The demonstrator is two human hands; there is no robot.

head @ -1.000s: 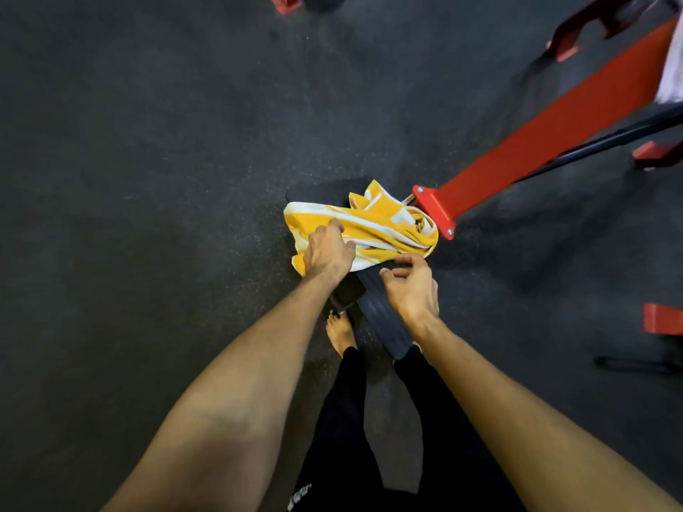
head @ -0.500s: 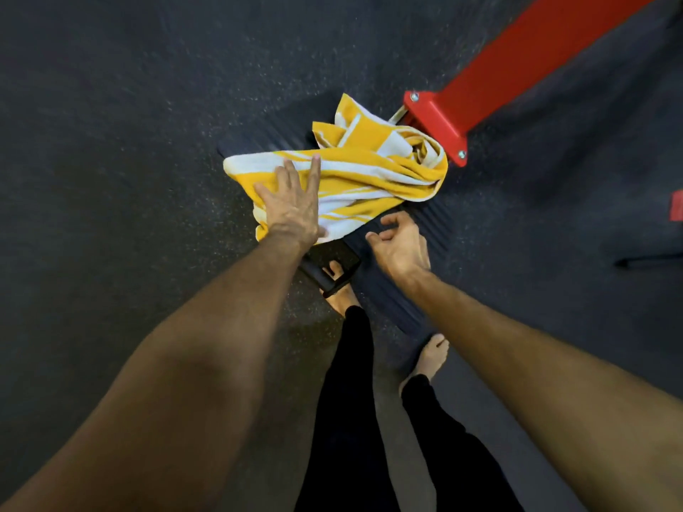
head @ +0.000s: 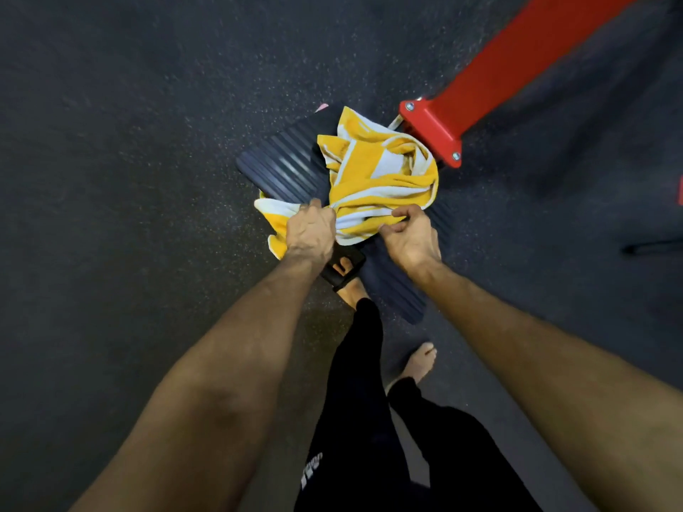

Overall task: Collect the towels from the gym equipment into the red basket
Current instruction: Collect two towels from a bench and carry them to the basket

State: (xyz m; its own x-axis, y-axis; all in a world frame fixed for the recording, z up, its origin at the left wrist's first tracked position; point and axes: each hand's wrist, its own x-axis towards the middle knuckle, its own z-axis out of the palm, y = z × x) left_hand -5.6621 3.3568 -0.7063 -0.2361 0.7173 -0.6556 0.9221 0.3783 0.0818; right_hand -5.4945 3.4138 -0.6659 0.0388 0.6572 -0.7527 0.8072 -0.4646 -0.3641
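left grip (head: 311, 230) fisted on towel (head: 380, 179) | right grip (head: 410, 234) pinching towel's near edge | towel bunched on ribbed pad (head: 284, 168), touching red beam (head: 480, 83)

I see a dark speckled floor (head: 129, 179); on it lies a black ribbed pad (head: 284, 168); a crumpled yellow-and-white towel (head: 380, 179) lies on the pad; the red frame foot (head: 432, 131) stands just beside it.

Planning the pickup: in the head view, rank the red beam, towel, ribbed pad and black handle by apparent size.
1. Red beam, though cut off by the frame.
2-3. Ribbed pad and towel: similar; pad partly covered.
4. Black handle.
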